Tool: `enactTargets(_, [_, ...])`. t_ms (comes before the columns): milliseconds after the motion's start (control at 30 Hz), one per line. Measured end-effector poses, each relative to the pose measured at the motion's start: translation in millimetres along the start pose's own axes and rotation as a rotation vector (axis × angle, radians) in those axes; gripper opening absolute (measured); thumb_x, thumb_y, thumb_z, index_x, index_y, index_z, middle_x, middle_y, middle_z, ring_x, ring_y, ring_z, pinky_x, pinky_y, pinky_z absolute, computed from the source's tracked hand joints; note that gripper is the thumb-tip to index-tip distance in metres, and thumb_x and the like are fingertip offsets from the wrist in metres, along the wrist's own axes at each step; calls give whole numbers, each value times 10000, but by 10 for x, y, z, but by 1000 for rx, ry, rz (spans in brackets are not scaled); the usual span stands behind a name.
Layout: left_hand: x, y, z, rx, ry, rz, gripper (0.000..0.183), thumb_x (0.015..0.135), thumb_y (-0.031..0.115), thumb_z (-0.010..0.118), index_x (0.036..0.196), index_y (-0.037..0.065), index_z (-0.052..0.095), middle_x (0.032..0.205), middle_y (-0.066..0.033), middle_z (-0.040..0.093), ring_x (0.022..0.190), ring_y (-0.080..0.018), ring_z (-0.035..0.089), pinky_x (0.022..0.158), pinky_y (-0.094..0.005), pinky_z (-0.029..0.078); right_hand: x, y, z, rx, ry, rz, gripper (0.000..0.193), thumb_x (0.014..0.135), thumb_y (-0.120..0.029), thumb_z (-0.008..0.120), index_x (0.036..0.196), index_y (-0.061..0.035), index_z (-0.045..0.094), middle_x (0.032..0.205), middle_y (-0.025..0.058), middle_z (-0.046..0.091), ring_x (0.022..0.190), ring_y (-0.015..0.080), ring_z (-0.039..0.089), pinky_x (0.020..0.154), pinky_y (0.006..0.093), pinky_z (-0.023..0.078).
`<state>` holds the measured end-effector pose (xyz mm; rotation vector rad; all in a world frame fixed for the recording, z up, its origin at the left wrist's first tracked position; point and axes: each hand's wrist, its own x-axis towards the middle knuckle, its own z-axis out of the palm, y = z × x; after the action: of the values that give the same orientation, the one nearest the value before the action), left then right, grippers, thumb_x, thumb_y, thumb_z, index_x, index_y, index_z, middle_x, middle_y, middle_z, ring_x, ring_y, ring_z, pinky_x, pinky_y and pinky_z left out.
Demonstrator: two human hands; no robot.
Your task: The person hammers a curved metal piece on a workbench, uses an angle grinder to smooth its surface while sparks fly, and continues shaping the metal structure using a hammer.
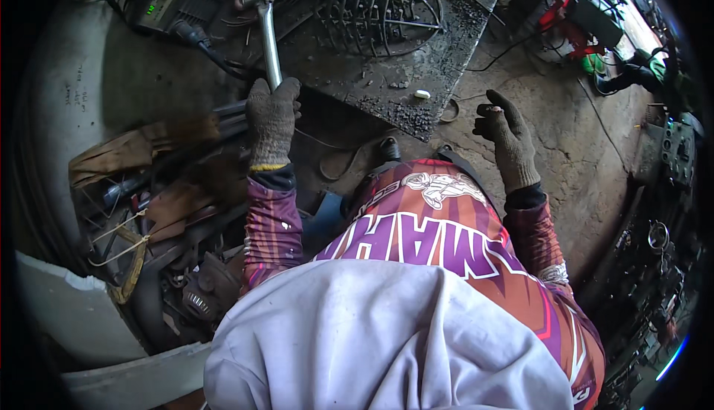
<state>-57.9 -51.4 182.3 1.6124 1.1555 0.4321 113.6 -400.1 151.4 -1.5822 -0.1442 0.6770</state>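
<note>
My left hand, in a grey-brown knitted glove with a yellow cuff edge, is closed around the lower handle of a metal hammer. The hammer points away from me, its head over the near left part of a dark steel worktable. My right hand, in a matching glove, is raised over the floor to the right of the table corner. Its fingers are partly bent and apart, with nothing between them. A frame of curved metal rods rests on the table. A small white piece lies near the table corner.
Dark crumbs and scraps cover the tabletop. At the far left stands a welding machine with a thick cable. Brown leather pieces and tools are heaped at left. Red and black equipment and loose cables lie at far right.
</note>
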Motion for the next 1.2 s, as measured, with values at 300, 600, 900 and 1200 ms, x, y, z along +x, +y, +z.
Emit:
enactTargets(300, [347,-107,229,182,-1,-33,280,839,237,679,950,-6,595,725,-77,619,550,-140,605,494,-295,500,410,-308,-349,-87,7,-54,475,1019,-241,640,1395,33,541,1117,87,685,990,144,653,862,282,531])
enactTargets(600, [284,72,431,942,200,101,460,867,385,724,1087,-4,615,954,-299,668,997,-543,611,854,-572,505,2282,-1477,-1101,-1046,248,-753,457,842,-290,803,1231,-88,674,1090,156,716,1000,355,692,863,415,563])
enactTargets(900, [-607,185,696,873,542,149,528,898,409,691,1289,60,626,1216,-227,646,1156,-426,606,958,-522,502,5285,-1410,-2655,-1372,-1093,-515,314,1016,-276,596,1240,-66,659,958,71,704,856,234,664,790,357,536])
enactTargets(1200, [-2245,-566,1049,673,655,-83,357,917,272,691,1200,56,674,1083,-163,686,958,-360,667,879,-431,524,4690,-1478,-2220,-555,-788,361,439,944,-281,666,1303,-33,610,699,-19,581,467,58,478,413,228,369])
